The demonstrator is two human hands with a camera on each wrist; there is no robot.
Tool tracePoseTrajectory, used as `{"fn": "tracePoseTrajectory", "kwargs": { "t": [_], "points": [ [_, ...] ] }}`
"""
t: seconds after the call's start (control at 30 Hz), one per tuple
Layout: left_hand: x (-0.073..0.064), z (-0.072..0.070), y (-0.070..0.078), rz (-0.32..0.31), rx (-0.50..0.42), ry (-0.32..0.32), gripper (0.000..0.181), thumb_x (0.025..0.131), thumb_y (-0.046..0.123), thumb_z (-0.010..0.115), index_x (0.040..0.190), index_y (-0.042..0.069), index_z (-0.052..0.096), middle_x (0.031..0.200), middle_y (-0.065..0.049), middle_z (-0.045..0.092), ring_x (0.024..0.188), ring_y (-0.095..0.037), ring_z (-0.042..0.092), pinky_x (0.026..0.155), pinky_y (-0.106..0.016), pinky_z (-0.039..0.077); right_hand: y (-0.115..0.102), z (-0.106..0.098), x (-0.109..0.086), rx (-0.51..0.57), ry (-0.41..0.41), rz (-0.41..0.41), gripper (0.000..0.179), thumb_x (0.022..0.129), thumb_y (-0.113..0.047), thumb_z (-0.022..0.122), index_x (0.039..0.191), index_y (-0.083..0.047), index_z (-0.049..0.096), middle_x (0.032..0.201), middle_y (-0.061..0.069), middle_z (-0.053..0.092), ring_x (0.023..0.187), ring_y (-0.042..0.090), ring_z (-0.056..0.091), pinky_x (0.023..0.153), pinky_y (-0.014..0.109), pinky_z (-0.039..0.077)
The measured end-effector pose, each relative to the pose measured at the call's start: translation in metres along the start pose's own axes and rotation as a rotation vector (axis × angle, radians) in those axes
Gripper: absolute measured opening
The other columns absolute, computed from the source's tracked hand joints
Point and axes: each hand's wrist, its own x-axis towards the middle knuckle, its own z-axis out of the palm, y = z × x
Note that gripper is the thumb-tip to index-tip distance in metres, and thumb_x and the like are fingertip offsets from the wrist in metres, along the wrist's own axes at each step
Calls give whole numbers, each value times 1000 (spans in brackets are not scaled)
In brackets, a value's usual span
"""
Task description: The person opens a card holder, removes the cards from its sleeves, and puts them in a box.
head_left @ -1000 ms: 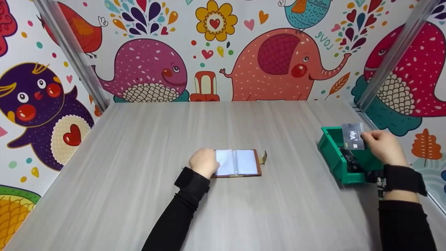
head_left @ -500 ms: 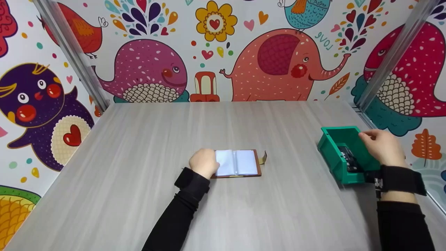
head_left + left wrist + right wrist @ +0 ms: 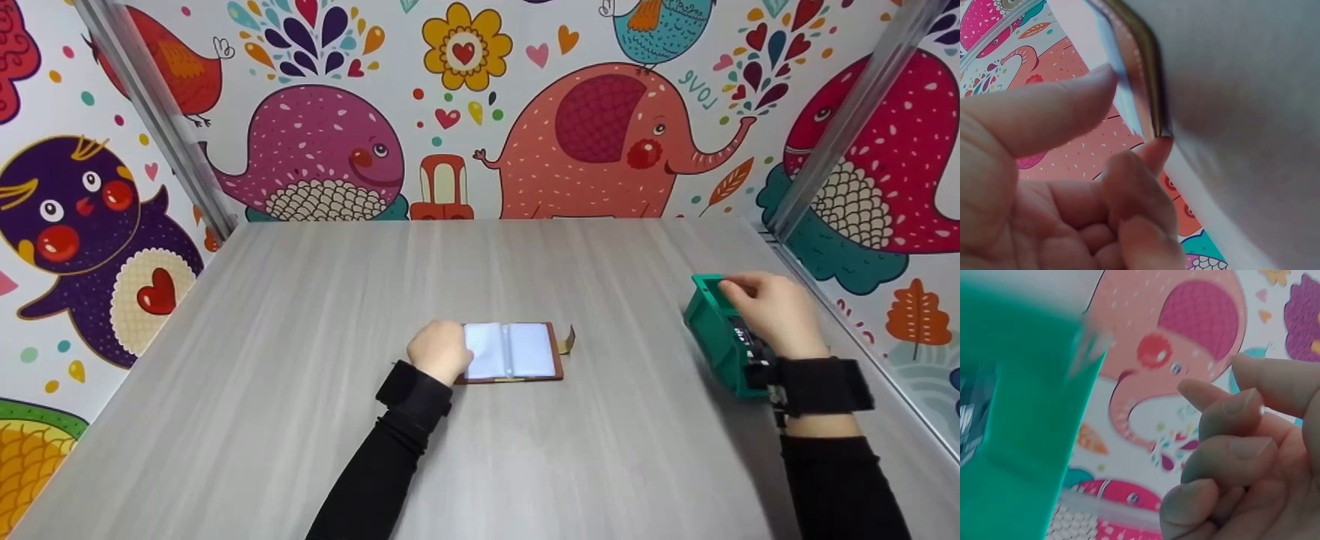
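Note:
My left hand [image 3: 439, 351] grips the left edge of a brown card holder [image 3: 531, 349], which lies spread apart on the table with its pale sleeves up. The left wrist view shows the thumb over the card holder's [image 3: 1154, 84] inner side and a finger against its lower edge. My right hand [image 3: 780, 311] is over a green plastic bin [image 3: 709, 341], partly hiding it. Dark cards [image 3: 742, 334] lie inside the bin. In the right wrist view the right thumb and index finger stand apart with nothing between them, the other fingers loosely curled.
A tan strap [image 3: 566, 341] sticks up from the card holder's right edge. The pale wood-grain table [image 3: 570, 457] meets walls printed with cartoon animals at the back and sides. Metal posts [image 3: 840, 142] stand at the back corners.
A grey "Vip" card was in my right fingers a second ago; it left them over the bin. The right hand has since moved left across the bin. The left hand has stayed still.

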Motion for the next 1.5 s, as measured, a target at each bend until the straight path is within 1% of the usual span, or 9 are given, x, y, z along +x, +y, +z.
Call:
{"fn": "tracePoseTrajectory", "kwargs": {
  "t": [0.2,0.33,0.4,0.63,0.87,1.1,1.23,1.37,1.5],
  "points": [
    [0,0,0,10,-1,11,27,79,27,81,92,4,73,92,-12,70,79,-26,67,60,-43,54,-30,17,1,1,-23,-79,43,102,-34,54,120,2,68,112,24,68,93,34,63,76,49,49],
    [-1,1,0,25,4,29,25,79,25,81,91,4,73,91,-13,70,78,-26,67,58,-44,54,-48,32,2,-1,-22,-137,36,100,-29,59,117,0,70,106,21,70,80,26,61,67,39,47],
    [-1,1,0,30,7,36,24,78,24,81,90,4,74,90,-13,70,78,-26,67,58,-44,54,-56,41,2,6,-20,-171,31,99,-24,62,116,0,72,103,19,71,75,25,60,65,38,46],
    [-1,1,-1,23,4,29,24,79,24,79,92,5,74,92,-13,71,80,-27,67,60,-45,54,-79,75,4,31,-58,-253,19,94,-16,67,105,-3,77,99,14,73,80,24,66,68,40,51],
    [0,2,-1,22,5,21,29,79,27,81,94,4,74,94,-13,71,82,-28,68,61,-46,54,-96,107,5,81,-133,-267,15,92,-15,70,98,-4,78,91,9,74,77,20,66,70,41,54],
    [0,1,0,11,4,12,28,79,27,80,93,4,73,95,-13,70,82,-27,67,61,-45,54,-110,130,5,81,-186,-278,13,91,-14,71,96,-4,79,86,5,73,74,17,65,68,38,54],
    [-1,1,0,16,-2,22,28,79,27,81,93,4,73,94,-13,71,82,-28,68,61,-45,54,-115,141,6,67,-183,-315,11,89,-12,73,94,-4,79,83,4,73,70,15,63,64,36,52],
    [-1,0,0,27,-12,28,23,79,23,79,90,4,73,92,-13,70,80,-27,67,60,-45,54,-116,151,7,44,-173,-343,9,86,-10,74,91,-7,80,79,1,72,66,13,59,62,33,49],
    [-2,-1,0,28,-19,20,21,79,21,78,91,4,73,92,-13,70,80,-28,67,60,-45,54,-117,159,9,5,-174,-347,10,85,-13,75,93,-8,80,84,1,73,68,14,61,63,34,51]
  ]
}}
